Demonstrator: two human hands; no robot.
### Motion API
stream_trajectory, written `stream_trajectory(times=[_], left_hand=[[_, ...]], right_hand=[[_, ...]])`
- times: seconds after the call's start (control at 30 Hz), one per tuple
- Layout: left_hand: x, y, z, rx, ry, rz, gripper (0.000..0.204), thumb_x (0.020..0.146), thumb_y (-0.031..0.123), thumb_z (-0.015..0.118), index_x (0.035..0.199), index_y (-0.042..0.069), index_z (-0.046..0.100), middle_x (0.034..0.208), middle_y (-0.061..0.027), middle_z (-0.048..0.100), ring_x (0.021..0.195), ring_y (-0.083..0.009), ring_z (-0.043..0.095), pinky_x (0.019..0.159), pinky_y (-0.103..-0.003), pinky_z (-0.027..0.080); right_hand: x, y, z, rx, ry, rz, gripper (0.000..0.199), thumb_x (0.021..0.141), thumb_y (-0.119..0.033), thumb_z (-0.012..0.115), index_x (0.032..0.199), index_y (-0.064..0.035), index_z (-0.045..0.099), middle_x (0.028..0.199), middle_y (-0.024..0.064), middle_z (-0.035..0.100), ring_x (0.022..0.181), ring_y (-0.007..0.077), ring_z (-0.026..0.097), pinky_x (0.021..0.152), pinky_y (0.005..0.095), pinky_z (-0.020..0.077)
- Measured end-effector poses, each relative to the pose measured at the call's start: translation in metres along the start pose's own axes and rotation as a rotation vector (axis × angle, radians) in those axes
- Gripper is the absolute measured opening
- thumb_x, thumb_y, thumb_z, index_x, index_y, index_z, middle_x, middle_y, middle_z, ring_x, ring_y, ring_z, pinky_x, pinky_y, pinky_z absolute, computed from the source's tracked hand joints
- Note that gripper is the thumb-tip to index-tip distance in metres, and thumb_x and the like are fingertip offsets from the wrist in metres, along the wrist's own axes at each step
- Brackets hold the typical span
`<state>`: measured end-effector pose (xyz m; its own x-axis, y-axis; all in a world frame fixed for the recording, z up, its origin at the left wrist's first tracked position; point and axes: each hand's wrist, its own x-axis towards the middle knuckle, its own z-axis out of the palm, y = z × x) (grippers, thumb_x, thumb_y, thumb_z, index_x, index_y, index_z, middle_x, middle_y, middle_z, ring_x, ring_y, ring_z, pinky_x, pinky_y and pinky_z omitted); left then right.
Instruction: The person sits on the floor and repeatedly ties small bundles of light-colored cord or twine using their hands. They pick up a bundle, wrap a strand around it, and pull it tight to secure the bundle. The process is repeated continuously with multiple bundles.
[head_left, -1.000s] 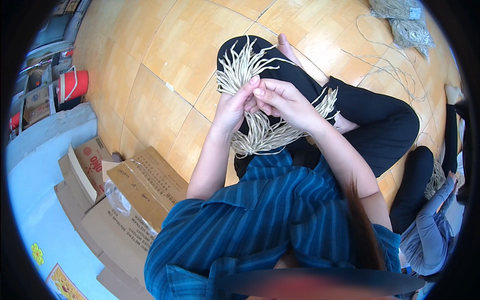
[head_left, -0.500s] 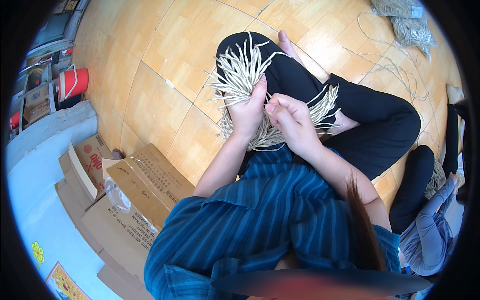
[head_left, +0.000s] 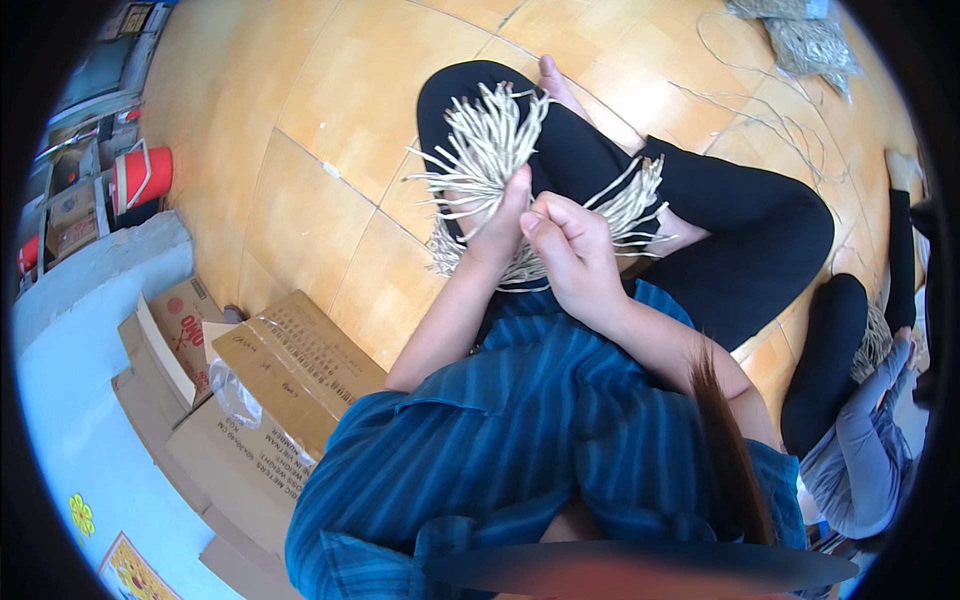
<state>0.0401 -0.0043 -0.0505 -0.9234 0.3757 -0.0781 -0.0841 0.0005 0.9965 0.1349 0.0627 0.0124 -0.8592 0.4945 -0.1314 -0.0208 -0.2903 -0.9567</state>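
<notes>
Over the crossed legs [head_left: 720,215], keep left hand [head_left: 500,222] clamped around the cord bundle's [head_left: 490,150] middle, right hand [head_left: 572,250] pinched shut on a few strands beside it, pulling snug and even to avoid splaying loose ends.

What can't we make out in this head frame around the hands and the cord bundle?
- Left hand: palm and fingertips face away, buried in the bundle of pale cords; grip unclear.
- Right hand: fingers curled, what they pinch is hidden.
- Bundle's middle: covered by both hands.
- Second person: cut off by the right rim.
- Cord pile: too small, bent by the fisheye edge.
</notes>
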Motion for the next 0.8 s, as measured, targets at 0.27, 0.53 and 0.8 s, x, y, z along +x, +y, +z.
stream_trajectory(times=[0.27, 0.53, 0.8], left_hand=[[0.021, 0.019, -0.028, -0.164, -0.088, -0.372, 0.023, 0.093, 0.027, 0.064, 0.089, 0.007, 0.055, 0.083, -0.0022, 0.055, 0.066, -0.0073, 0.05, 0.055, -0.022, 0.04], [0.032, 0.036, -0.034, -0.497, -0.258, -0.292, 0.048, 0.093, 0.01, 0.051, 0.139, 0.004, 0.04, 0.141, -0.0128, 0.045, 0.052, -0.0013, 0.036, 0.048, -0.017, 0.035], [0.037, 0.036, -0.04, -0.526, -0.259, -0.335, 0.048, 0.098, 0.025, 0.045, 0.141, 0.003, 0.038, 0.145, -0.015, 0.041, 0.051, -0.0012, 0.032, 0.048, -0.015, 0.033]], right_hand=[[0.047, 0.01, -0.042, -0.274, -0.264, -0.063, 0.022, 0.097, -0.02, 0.054, 0.087, -0.0021, 0.059, 0.071, 0.0006, 0.058, 0.066, 0.006, 0.051, 0.059, 0.0223, 0.0419], [0.057, 0.017, -0.095, -0.433, -0.116, 0.146, 0.019, 0.084, -0.025, 0.071, 0.087, -0.0067, 0.069, 0.061, -0.0018, 0.06, 0.054, 0.0046, 0.049, 0.05, 0.0229, 0.0389], [0.064, 0.016, -0.033, -0.336, -0.21, 0.058, 0.014, 0.081, -0.015, 0.067, 0.082, -0.0023, 0.061, 0.06, 0.003, 0.059, 0.052, 0.0081, 0.053, 0.051, 0.0254, 0.042]])
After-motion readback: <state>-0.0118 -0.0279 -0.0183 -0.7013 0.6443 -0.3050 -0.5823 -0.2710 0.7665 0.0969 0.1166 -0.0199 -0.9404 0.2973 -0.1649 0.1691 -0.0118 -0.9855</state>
